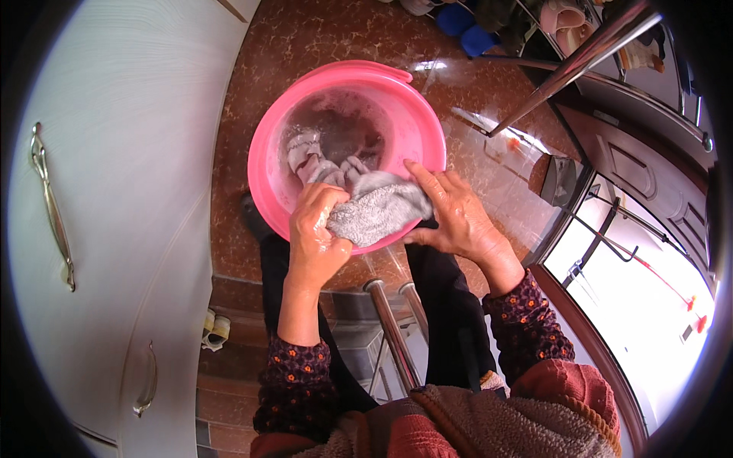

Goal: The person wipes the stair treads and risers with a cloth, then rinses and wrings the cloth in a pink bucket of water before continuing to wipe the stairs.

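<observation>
Below me a pink plastic basin (261,166) holds murky, sudsy water (343,123). Over its near rim is a wet grey fuzzy cloth (375,214), its exact kind unclear. My left hand (318,235) is closed on the cloth's left end. At the other end, my right hand (458,214) has thumb and fingers spread wide around the cloth's edge; whether the palm touches it is hard to see. More wet pale fabric (306,154) lies partly in the water, just beyond my left hand. Both hands look wet.
White cabinet doors (137,143) with metal handles (51,212) stand on the left. A shiny metal post (572,68) rises at the upper right, near a shoe rack with pink slippers (564,26). Metal tubes (392,332) show between my legs. Brown patterned tiles (240,131) cover the floor.
</observation>
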Demonstrator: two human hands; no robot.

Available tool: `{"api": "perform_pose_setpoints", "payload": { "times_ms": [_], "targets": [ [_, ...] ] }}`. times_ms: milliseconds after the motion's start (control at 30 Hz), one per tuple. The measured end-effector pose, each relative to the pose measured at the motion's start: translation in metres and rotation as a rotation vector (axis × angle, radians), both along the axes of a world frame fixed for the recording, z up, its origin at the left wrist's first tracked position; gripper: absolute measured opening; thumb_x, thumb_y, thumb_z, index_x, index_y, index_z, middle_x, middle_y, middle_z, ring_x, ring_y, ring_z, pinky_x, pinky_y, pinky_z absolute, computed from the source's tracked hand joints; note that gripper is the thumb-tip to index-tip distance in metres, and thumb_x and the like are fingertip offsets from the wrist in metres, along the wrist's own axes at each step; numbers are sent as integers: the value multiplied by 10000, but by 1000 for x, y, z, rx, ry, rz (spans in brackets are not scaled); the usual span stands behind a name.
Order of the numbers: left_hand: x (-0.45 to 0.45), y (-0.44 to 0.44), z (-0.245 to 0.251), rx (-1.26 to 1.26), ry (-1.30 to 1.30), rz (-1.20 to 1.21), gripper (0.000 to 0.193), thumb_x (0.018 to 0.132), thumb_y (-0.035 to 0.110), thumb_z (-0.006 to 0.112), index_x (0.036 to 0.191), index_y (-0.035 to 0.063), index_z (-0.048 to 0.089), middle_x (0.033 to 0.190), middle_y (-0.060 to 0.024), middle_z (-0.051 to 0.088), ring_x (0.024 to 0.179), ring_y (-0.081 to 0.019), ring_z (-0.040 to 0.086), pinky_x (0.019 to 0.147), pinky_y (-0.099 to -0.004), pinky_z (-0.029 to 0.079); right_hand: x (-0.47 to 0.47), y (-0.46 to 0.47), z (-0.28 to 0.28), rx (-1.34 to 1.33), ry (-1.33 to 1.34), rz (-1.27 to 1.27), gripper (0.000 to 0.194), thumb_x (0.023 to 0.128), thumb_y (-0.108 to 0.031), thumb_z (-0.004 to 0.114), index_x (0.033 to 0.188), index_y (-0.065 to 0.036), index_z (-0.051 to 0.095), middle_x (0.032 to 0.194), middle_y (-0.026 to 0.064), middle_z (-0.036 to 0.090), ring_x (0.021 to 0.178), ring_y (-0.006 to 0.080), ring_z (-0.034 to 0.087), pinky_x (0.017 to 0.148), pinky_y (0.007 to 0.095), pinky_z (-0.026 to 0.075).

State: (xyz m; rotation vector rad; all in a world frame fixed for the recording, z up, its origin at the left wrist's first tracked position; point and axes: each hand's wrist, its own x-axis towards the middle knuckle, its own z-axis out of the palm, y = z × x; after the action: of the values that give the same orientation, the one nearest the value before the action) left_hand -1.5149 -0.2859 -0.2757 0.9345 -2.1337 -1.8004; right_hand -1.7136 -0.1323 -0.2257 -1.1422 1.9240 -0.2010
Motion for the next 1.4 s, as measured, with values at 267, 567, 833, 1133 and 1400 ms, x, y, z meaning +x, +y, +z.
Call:
{"api": "perform_pose_setpoints", "payload": {
  "times_ms": [267,567,833,1133,1400],
  "targets": [
    [-9,34,69,299,98,50,407,638,-4,674,1031,-45,580,1085,-158,606,1021,-295,605,904,-353,477,58,-7,-82,-630,-143,-193,781,784,-240,762,1456,-26,425,1448,209,496,1361,392,465,1148,475,352],
    [56,-2,98,716,221,516,561,749,60,704,1271,-69,543,1232,-124,629,1158,-214,611,1008,-370,496,63,-20,-54,-312,-618,-460,510,723,-148,784,1193,-46,613,1129,161,673,1146,352,630,989,417,480],
    [70,-18,34,-82,-213,4,1080,673,52,838,1579,115,253,1489,-186,429,1422,-316,381,1165,-452,341,41,-44,10,-345,-527,-219,884,700,-92,771,1481,-54,358,1359,231,534,1273,358,556,1059,416,436],
    [3,9,21,896,229,142,1309,548,250,1005,1583,116,216,1483,-80,448,1365,-236,450,1135,-388,400,34,-74,15,-363,-1202,-1088,854,897,-173,726,1569,-43,215,1392,211,517,1280,281,528,1067,405,435],
    [10,41,-14,1404,195,685,627,816,280,803,1310,-4,541,1244,-88,623,1149,-238,610,1005,-398,500,66,-96,-28,-253,-904,-1018,696,963,-153,610,1560,-42,270,1193,206,633,1120,247,610,996,350,462]
  ]
}}
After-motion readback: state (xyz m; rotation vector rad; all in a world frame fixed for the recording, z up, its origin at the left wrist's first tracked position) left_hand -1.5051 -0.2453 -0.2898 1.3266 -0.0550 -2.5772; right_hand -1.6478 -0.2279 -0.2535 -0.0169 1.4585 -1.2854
